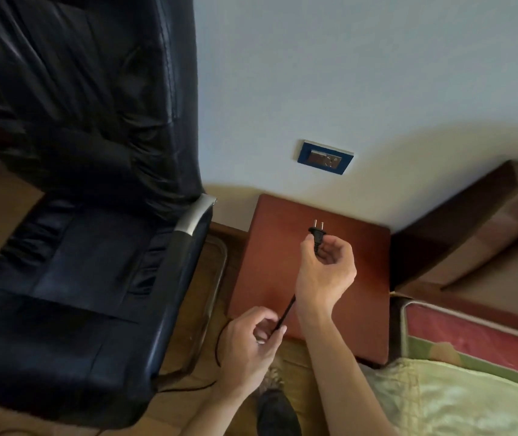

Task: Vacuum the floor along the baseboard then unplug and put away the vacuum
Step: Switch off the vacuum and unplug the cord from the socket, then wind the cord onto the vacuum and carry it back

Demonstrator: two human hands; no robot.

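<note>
Black plug (316,236): hold pinched by its body in right hand (326,272), prongs (318,223) squared to blue socket (325,157); feed slack from cord (286,313) pinched in left hand (248,344), without tugging.

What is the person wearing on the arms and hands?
Nothing shows: left hand and right hand are ungloved, both forearms bare to the frame edge, no sleeves or watch. A pale glint on a left finger could be a ring.
</note>
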